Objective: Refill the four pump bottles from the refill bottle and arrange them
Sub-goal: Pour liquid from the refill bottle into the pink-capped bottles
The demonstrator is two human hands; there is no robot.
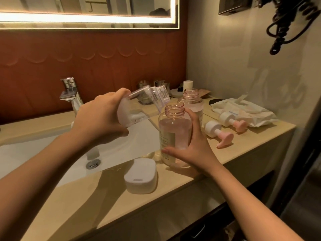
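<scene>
My left hand grips a clear refill bottle, tipped on its side with its mouth near the open neck of a pink pump bottle. That pink bottle stands upright on the counter, partly filled, and my right hand holds its side. A second open pink bottle stands right behind it. Two white pump heads with pink nozzles lie on the counter to the right, one nearer and one farther.
A white sink with a chrome tap lies to the left. A white soap box sits at the counter's front. A wet-wipe pack, glasses and a white cup stand behind. A black coiled cord hangs on the right wall.
</scene>
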